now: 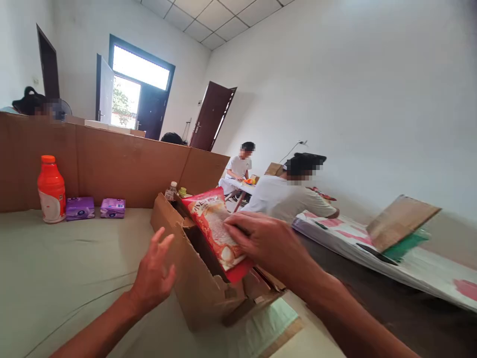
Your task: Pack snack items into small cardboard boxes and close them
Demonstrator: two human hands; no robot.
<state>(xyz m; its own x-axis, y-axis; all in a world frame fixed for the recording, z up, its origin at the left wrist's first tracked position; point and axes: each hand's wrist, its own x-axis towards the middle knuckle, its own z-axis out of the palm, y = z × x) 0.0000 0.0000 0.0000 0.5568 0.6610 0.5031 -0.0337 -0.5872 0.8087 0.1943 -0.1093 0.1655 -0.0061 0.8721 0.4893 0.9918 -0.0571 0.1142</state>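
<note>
My right hand [268,243] grips the right side of a red printed food packet [210,221] with a pale, grainy-looking middle. The packet is tilted over the opening of a brown cardboard box [186,286]; its contents I cannot make out. To the left of the box, my left hand [153,273] is raised with fingers apart and nothing in it. A clear bottle with a white cap [171,191] and a green-capped item [182,191] show at the box's far end.
An orange bottle [51,191] stands beside two purple tissue packs [80,209] on the pale tabletop [93,263]. A cardboard partition [112,166] runs along the back. Beyond it are other people; one in a white shirt [274,199] sits at another table [343,241] to the right.
</note>
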